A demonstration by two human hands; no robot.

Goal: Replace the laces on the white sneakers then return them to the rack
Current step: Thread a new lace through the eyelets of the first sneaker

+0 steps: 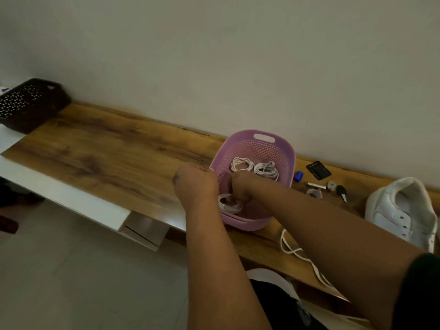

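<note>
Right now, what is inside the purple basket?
The purple basket holds three coiled white laces: two coils at the far end and a near coil, which the right hand grips. The left hand and right forearm cover the rest of the floor.

A home, likely an entryway or living-room corner.

A long wood-grain shelf top (100, 148) runs along a plain painted wall (238, 55) over pale floor tiles (59, 270), with a white cabinet front (78, 206) beneath it. Far to the left of the left hand (195, 184) sits a dark perforated basket (28, 103); a lilac plastic basket (283, 151) stands under both hands. Right of the right hand (240, 186) lie small household odds and ends (319, 177) and a white sneaker (402, 210).
</note>
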